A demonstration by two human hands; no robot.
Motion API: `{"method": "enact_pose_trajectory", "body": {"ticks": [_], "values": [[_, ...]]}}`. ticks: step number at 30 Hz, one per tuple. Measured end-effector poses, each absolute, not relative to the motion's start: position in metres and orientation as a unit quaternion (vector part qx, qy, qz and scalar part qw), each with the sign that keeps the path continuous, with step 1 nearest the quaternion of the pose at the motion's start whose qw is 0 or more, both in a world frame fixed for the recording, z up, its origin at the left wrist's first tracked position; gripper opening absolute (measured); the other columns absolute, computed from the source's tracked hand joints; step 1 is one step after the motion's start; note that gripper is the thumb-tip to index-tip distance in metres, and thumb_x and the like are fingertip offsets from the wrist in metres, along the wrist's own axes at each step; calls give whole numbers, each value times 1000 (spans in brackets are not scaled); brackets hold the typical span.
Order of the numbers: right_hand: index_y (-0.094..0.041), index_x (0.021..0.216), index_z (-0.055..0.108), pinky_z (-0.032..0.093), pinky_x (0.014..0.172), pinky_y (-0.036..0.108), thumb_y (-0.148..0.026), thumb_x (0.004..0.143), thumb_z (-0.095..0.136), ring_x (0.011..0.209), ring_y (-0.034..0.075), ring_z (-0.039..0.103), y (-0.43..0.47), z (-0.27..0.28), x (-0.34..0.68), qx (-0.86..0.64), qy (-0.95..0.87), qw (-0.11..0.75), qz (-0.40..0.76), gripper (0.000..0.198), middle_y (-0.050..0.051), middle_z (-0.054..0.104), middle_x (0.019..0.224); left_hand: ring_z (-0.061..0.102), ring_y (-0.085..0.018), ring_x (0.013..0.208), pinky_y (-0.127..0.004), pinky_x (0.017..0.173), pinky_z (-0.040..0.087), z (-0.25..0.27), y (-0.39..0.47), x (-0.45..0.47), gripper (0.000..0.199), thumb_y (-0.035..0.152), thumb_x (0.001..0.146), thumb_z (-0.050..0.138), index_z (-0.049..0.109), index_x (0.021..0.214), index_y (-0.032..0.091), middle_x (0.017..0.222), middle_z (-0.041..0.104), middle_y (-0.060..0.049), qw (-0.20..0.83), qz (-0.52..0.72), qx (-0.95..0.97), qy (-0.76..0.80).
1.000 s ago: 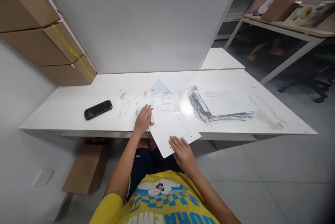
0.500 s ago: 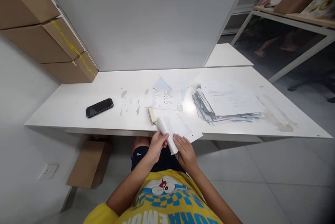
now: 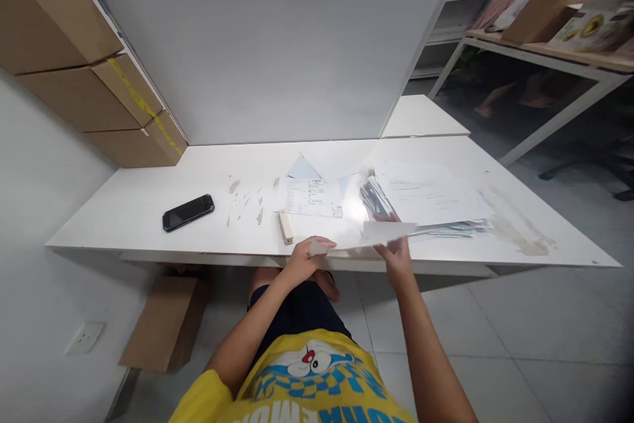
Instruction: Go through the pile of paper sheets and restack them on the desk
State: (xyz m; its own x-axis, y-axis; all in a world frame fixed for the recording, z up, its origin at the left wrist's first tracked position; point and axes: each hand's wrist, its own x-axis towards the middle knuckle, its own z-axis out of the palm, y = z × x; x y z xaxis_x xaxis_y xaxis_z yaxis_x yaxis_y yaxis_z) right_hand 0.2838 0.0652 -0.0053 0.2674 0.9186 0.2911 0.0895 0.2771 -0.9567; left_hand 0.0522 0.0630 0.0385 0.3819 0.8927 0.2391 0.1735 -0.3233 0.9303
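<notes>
A white sheet of paper (image 3: 384,232) is held between my hands just above the desk's front edge, seen almost edge-on. My left hand (image 3: 308,259) is closed on its left end, where a corner bends over the fingers. At its right end my right hand (image 3: 397,255) grips the paper, thumb and fingers on opposite sides; it is partly blurred. Beyond my left hand a small cream stapler (image 3: 286,227) lies on the desk. Behind it rest printed sheets (image 3: 312,195). A thick, uneven stack of papers (image 3: 430,195) lies beside my right hand.
A black phone (image 3: 188,212) lies on the left of the white desk (image 3: 238,235). Cardboard boxes (image 3: 133,126) are piled at the back left, and a whiteboard (image 3: 282,60) stands along the back. Another box (image 3: 163,324) sits under the desk.
The paper was folded over in my hands and now is opened out and lifted. My right hand has moved right and up, away from my left hand. The view has tilted up slightly.
</notes>
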Motion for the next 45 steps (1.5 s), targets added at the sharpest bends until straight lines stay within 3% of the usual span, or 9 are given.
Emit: {"method": "enact_pose_trajectory", "body": {"ticks": [8,14,21,27,30,34,37,42,45], "values": [[-24,100,56,47,84,36,-47,69,73,90,22,60,77,-26,282,-486,-446,623,421,42,5,64,92,66,-24,97,-37,91,50,9,33,51,27,37,88,53,71,97,18,100,73,-8,395,444,629,501],[-27,118,50,50,77,34,-46,71,72,92,23,63,48,-8,282,-481,-470,485,559,55,6,68,99,66,-28,92,-39,82,52,7,-9,28,34,44,76,64,72,89,14,98,74,-12,489,439,480,582],[-20,128,45,52,71,36,-54,70,69,86,25,66,36,-10,279,-551,-447,386,590,72,10,70,101,55,-13,49,-22,46,38,-5,-29,-14,35,51,73,61,66,75,16,55,58,1,543,409,414,605],[-19,125,48,50,67,34,-47,66,72,79,24,65,49,-12,289,-568,-410,428,572,70,7,71,88,63,-17,69,-28,67,50,12,-9,-35,29,42,85,53,69,93,19,72,66,-2,390,412,534,627],[-19,121,53,49,64,32,-44,65,71,75,23,64,55,-7,290,-585,-396,443,552,64,5,70,84,65,-21,95,-35,83,52,15,11,-32,30,34,90,46,67,108,21,102,70,-7,294,368,651,595],[-18,117,56,50,63,32,-43,64,70,77,24,65,58,-12,290,-576,-378,474,548,59,5,70,84,46,-25,130,-44,106,40,10,38,-15,46,25,92,42,47,138,21,138,54,-9,133,303,793,511],[-18,116,56,48,57,28,-42,66,70,74,21,64,59,-22,291,-564,-380,489,547,57,6,70,88,36,-25,138,-45,109,37,4,52,-6,50,21,94,40,39,143,17,145,46,-10,53,291,814,500],[-18,120,55,36,38,23,-46,72,67,56,15,55,59,-25,297,-560,-424,434,564,58,6,68,90,40,-23,136,-44,107,40,-7,58,-8,48,17,94,39,42,141,18,142,50,-9,18,296,811,504],[-18,122,55,39,40,24,-47,73,66,63,18,60,59,-23,299,-558,-437,424,564,58,8,69,96,41,-23,135,-45,106,41,-14,57,-9,48,15,93,39,44,140,19,142,49,-9,26,300,809,506]]}}
